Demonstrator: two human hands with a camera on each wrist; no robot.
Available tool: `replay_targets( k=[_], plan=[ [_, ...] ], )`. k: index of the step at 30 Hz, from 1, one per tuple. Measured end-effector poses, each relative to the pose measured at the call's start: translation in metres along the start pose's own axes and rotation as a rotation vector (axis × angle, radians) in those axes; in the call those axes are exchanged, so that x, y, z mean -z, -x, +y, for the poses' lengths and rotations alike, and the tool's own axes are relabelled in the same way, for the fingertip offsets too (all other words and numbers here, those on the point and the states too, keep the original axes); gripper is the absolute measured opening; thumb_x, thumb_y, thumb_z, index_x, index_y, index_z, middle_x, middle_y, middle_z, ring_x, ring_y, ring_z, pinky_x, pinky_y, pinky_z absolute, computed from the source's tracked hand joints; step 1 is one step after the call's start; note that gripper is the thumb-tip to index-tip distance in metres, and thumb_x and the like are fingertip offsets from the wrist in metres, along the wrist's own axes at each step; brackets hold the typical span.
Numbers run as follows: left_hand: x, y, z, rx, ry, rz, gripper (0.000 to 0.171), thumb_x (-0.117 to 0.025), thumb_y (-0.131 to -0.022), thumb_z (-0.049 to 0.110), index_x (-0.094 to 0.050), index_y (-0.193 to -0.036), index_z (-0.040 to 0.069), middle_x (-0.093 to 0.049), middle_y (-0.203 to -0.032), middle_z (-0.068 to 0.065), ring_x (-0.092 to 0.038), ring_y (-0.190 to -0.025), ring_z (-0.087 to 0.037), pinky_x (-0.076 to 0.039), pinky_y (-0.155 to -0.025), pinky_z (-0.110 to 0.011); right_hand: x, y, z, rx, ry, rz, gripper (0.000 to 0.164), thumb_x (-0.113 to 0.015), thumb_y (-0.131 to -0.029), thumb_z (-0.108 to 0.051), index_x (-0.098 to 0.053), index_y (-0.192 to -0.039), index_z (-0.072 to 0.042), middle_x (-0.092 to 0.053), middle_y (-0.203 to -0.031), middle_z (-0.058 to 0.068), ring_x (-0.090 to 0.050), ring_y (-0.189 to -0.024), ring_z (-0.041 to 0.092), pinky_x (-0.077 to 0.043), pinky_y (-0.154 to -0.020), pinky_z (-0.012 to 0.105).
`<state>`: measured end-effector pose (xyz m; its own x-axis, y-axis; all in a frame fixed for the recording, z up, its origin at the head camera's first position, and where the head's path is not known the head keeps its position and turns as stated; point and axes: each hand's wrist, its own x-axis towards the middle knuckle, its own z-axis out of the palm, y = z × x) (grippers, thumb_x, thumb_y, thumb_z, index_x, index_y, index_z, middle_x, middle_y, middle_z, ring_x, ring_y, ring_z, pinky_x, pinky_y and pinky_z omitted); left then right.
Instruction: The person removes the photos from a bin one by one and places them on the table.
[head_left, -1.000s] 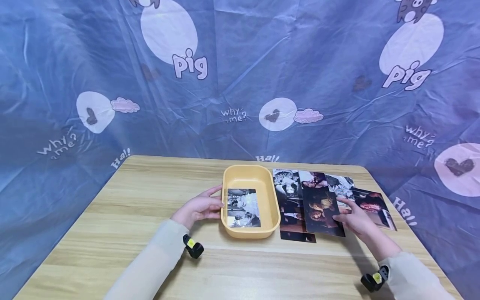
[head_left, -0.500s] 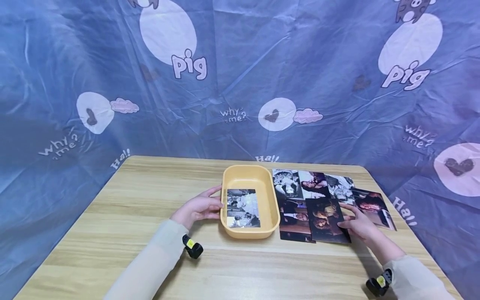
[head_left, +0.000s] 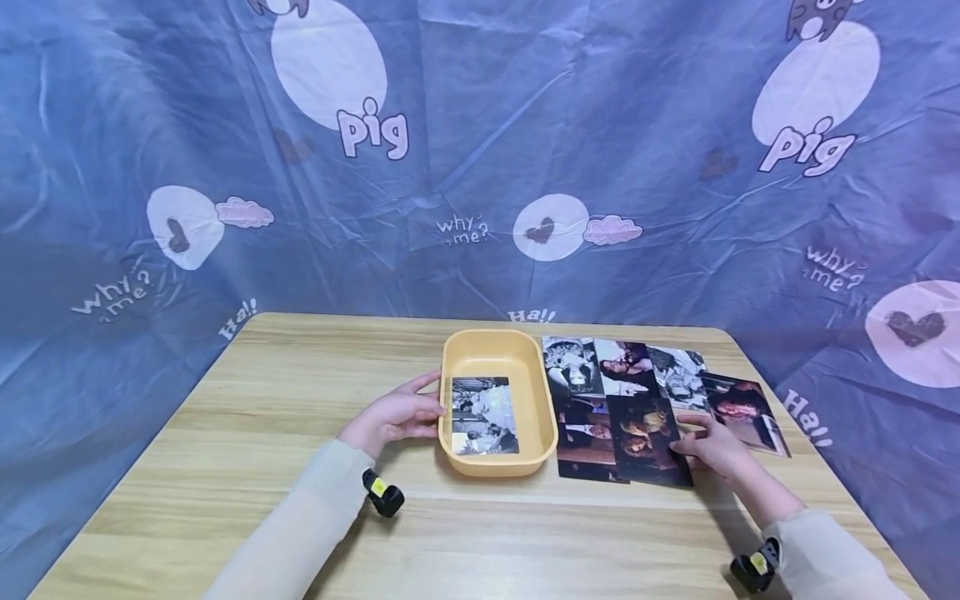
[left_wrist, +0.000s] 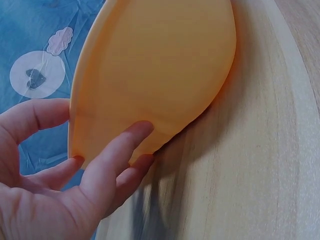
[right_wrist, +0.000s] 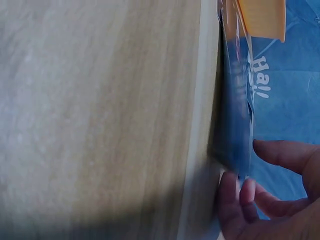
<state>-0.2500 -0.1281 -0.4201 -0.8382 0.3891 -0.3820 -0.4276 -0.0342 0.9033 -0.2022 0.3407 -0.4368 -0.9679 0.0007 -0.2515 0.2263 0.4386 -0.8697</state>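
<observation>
A yellow plastic tray (head_left: 534, 417) stands on the table with a black-and-white photo (head_left: 483, 417) lying inside. My left hand (head_left: 397, 417) holds its left side; in the left wrist view the fingers (left_wrist: 112, 155) rest on the outer wall, with two fingertips at the rim. To the right of the tray my right hand (head_left: 712, 446) pinches the right edge of a dark photo (head_left: 647, 437) picturing figures. In the right wrist view this photo (right_wrist: 237, 125) appears almost edge-on and blurred, with fingers below and the thumb (right_wrist: 280, 152) at its side.
Beside the dark photo lie a photo with a suited figure (head_left: 588, 437), a black-and-white photo (head_left: 572, 367), a color photo (head_left: 625, 368), another black-and-white photo (head_left: 678, 375) and a dark reddish photo (head_left: 742, 408). The wooden table (head_left: 300, 375) backs onto a blue printed cloth (head_left: 435, 125).
My right hand has drawn the dark photo toward the table's front, uncovering the color photo behind it, then shifted it slightly left. My left hand has stayed at the tray.
</observation>
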Motion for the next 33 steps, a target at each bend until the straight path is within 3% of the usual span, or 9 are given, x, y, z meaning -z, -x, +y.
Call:
replay_targets(
  k=[4,8,11,17,19,21,24,28,33],
  plan=[
    [0.0,-0.001,0.0,0.003,0.007,0.005,0.084,-0.05,-0.085,-0.01,-0.011,-0.156,0.014,-0.025,-0.155,-0.024,-0.045,-0.131,-0.043,-0.044,-0.103,-0.056,0.004,-0.001,-0.002,-0.002,0.031,0.015,0.067,-0.059,-0.087,-0.001,-0.02,-0.137,0.021,-0.057,-0.08,-0.011,-0.051,-0.065,0.0,-0.05,-0.057,0.019],
    [0.0,-0.001,-0.001,0.003,0.013,0.006,0.085,-0.051,-0.085,-0.01,-0.011,-0.156,0.014,-0.023,-0.157,-0.023,-0.046,-0.131,-0.043,-0.044,-0.103,-0.056,0.008,-0.003,-0.011,0.003,0.08,0.026,0.068,-0.057,-0.091,-0.007,-0.018,-0.14,0.02,-0.062,-0.102,0.025,-0.053,-0.068,-0.001,-0.053,-0.06,0.02],
    [0.0,-0.002,-0.002,0.001,0.015,0.007,0.085,-0.051,-0.085,-0.01,-0.011,-0.156,0.014,-0.021,-0.158,-0.023,-0.046,-0.13,-0.043,-0.044,-0.103,-0.057,0.008,-0.005,-0.022,0.009,0.082,0.034,0.069,-0.054,-0.094,-0.011,-0.015,-0.143,0.017,-0.037,-0.133,0.044,-0.053,-0.071,-0.002,-0.055,-0.066,0.02],
    [0.0,-0.001,-0.003,0.0,0.023,0.011,0.085,-0.051,-0.085,-0.01,-0.012,-0.156,0.014,-0.023,-0.157,-0.023,-0.046,-0.13,-0.043,-0.044,-0.102,-0.057,-0.006,-0.015,-0.054,0.046,-0.076,0.03,0.078,-0.053,-0.097,-0.018,-0.003,-0.151,0.007,-0.011,-0.152,0.041,-0.045,-0.082,-0.016,-0.047,-0.077,0.005],
    [0.001,-0.001,-0.003,-0.001,0.02,0.007,0.085,-0.05,-0.085,-0.01,-0.011,-0.156,0.014,-0.024,-0.157,-0.023,-0.046,-0.131,-0.043,-0.044,-0.102,-0.057,-0.015,-0.018,-0.065,0.067,-0.17,-0.01,0.08,-0.051,-0.098,-0.018,0.003,-0.152,0.005,-0.004,-0.154,0.04,-0.054,-0.102,-0.003,-0.046,-0.082,0.004],
    [0.001,-0.001,-0.003,0.0,0.022,0.006,0.085,-0.051,-0.085,-0.01,-0.011,-0.156,0.014,-0.024,-0.157,-0.023,-0.045,-0.131,-0.043,-0.045,-0.102,-0.056,-0.026,-0.02,-0.077,0.08,-0.23,-0.048,0.081,-0.05,-0.098,-0.018,0.007,-0.152,0.002,0.0,-0.155,0.037,-0.048,-0.126,0.018,-0.045,-0.085,0.004],
    [0.001,-0.001,-0.003,0.0,0.02,0.002,0.085,-0.05,-0.085,-0.01,-0.01,-0.156,0.013,-0.022,-0.157,-0.023,-0.045,-0.131,-0.043,-0.045,-0.102,-0.056,-0.046,-0.024,-0.096,0.086,-0.299,-0.093,0.079,-0.049,-0.099,-0.017,0.007,-0.153,-0.002,0.0,-0.157,0.033,-0.018,-0.145,0.038,-0.043,-0.104,0.016],
    [0.001,-0.001,-0.003,-0.005,0.015,0.008,0.085,-0.051,-0.085,-0.009,-0.011,-0.156,0.014,-0.022,-0.157,-0.023,-0.047,-0.129,-0.043,-0.045,-0.102,-0.056,-0.078,-0.031,-0.121,0.091,-0.384,-0.125,0.076,-0.048,-0.099,-0.011,0.003,-0.155,-0.005,-0.003,-0.159,0.029,-0.019,-0.146,0.037,-0.025,-0.121,0.039],
    [0.0,-0.003,-0.003,-0.005,0.011,0.032,0.084,-0.052,-0.084,-0.009,-0.015,-0.156,0.014,-0.026,-0.156,-0.022,-0.051,-0.126,-0.041,-0.047,-0.101,-0.055,-0.118,-0.038,-0.143,0.1,-0.49,-0.171,0.072,-0.046,-0.097,-0.001,-0.002,-0.154,-0.001,-0.006,-0.158,0.03,-0.023,-0.144,0.039,-0.023,-0.121,0.042]
  ],
)
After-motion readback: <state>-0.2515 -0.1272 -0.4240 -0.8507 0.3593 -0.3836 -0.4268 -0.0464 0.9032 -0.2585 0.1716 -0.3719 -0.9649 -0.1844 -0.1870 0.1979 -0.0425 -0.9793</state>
